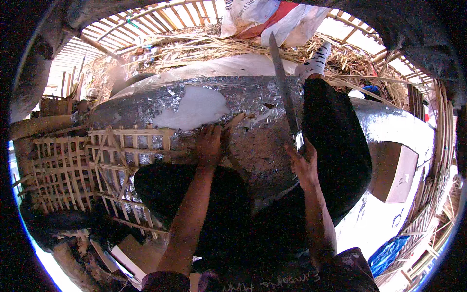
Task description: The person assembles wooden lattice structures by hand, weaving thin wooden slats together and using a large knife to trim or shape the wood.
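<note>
My right hand [305,163] is closed round the handle of a long machete [283,80]. Its broad grey blade points up and away from me, just left of my outstretched right leg. On the worn silver sheet [160,100] in front of me rests my left hand [209,143], fingers reaching forward beside a pale patch [199,107]. No held thing shows in it. A short light-coloured sliver [236,119] lies just right of its fingertips. Left of that hand is a lattice of split bamboo strips [131,146], partly covered by my bent left knee.
A cardboard box [396,170] stands at the right, past my knee. Dry straw and sticks [189,51] lie along the far side, below a hanging white and red sack [275,19]. Slatted bamboo walls surround the spot. A blue plastic sheet [387,256] is at lower right.
</note>
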Demonstrator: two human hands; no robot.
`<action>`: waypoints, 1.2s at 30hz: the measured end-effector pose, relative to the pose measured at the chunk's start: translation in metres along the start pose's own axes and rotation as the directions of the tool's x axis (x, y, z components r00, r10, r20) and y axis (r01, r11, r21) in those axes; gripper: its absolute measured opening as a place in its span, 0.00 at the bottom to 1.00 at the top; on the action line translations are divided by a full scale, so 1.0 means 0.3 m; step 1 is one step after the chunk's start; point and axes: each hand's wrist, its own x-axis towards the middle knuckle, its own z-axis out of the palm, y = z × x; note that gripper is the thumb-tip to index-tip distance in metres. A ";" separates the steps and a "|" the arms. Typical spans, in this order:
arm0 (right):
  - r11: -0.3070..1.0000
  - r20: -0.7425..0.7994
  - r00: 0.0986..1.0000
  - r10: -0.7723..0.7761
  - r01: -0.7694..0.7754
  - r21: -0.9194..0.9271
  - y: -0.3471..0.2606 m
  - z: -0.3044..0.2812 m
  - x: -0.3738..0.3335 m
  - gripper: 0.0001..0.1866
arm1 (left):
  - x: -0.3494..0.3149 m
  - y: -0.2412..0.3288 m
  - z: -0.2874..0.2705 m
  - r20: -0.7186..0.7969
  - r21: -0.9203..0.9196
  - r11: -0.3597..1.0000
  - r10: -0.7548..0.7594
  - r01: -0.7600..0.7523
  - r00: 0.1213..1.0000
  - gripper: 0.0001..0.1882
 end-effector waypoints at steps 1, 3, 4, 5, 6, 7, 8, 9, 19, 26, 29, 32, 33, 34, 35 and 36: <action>0.998 -0.009 1.000 -0.023 0.024 0.063 0.025 0.007 -0.003 0.14 | 0.008 0.010 -0.033 0.022 -0.019 0.999 -0.034 0.034 0.999 0.14; 0.989 -0.021 0.998 -0.055 0.057 0.140 0.100 0.021 0.001 0.13 | -0.010 -0.017 -0.008 -0.002 -0.019 0.999 -0.038 0.038 0.999 0.13; 0.976 -0.025 0.997 -0.075 0.079 0.202 0.145 0.022 0.022 0.13 | -0.002 -0.025 0.018 -0.026 -0.036 0.999 -0.041 0.040 0.999 0.13; 0.901 0.010 1.000 -0.020 0.013 0.434 0.180 0.031 0.041 0.14 | 0.009 -0.023 0.036 -0.044 -0.032 0.999 -0.019 0.018 0.999 0.13; 0.754 0.049 0.998 0.035 -0.059 0.654 0.214 0.044 0.061 0.15 | 0.000 -0.022 0.045 -0.109 -0.079 0.997 -0.011 0.003 0.994 0.12; 0.568 0.083 0.992 0.090 -0.120 0.815 0.247 0.050 0.079 0.16 | 0.012 -0.015 0.057 -0.189 -0.128 0.992 -0.003 -0.021 0.982 0.12; 0.817 0.033 0.999 -0.015 -0.007 0.577 0.279 0.058 0.093 0.18 | 0.017 -0.010 0.065 -0.204 -0.117 0.992 0.016 -0.040 0.979 0.12; 0.866 0.042 0.997 -0.064 0.034 0.498 0.304 0.064 0.103 0.21 | 0.006 -0.007 0.063 -0.187 -0.054 0.998 0.023 -0.034 0.982 0.12; 0.926 -0.007 0.954 -0.299 0.289 -0.244 0.253 0.111 -0.002 0.29 | 0.140 -0.062 -0.271 -0.398 0.033 0.999 0.035 -0.024 0.917 0.09; 0.593 0.146 0.821 -0.552 0.509 -0.624 0.317 0.150 0.009 0.23 | 0.248 -0.088 -0.756 -0.624 0.211 0.977 0.144 -0.011 0.768 0.07; 0.504 0.340 0.845 -0.413 0.523 -0.688 0.271 0.204 -0.013 0.21 | 0.275 -0.054 -0.964 -0.667 0.217 0.975 0.190 -0.056 0.720 0.10; 0.300 0.376 0.881 -0.288 0.456 -0.838 0.251 0.195 -0.007 0.19 | 0.301 0.036 -1.030 -0.689 0.181 0.973 0.228 -0.141 0.688 0.10; 0.319 0.392 0.865 -0.313 0.485 -0.815 0.213 0.197 -0.031 0.19 | 0.299 0.053 -1.048 -0.687 0.191 0.970 0.242 -0.151 0.685 0.10; 0.334 0.400 0.854 -0.333 0.503 -0.797 0.169 0.193 -0.064 0.19 | 0.301 0.064 -1.048 -0.704 0.174 0.962 0.271 -0.210 0.656 0.10; 0.350 0.401 0.845 -0.354 0.518 -0.780 0.122 0.187 -0.098 0.19 | 0.302 0.085 -1.049 -0.721 0.157 0.949 0.300 -0.274 0.625 0.10; 0.366 0.392 0.839 -0.377 0.524 -0.769 0.078 0.170 -0.133 0.20 | 0.279 0.142 -1.058 -0.725 -0.046 0.957 0.166 -0.287 0.669 0.11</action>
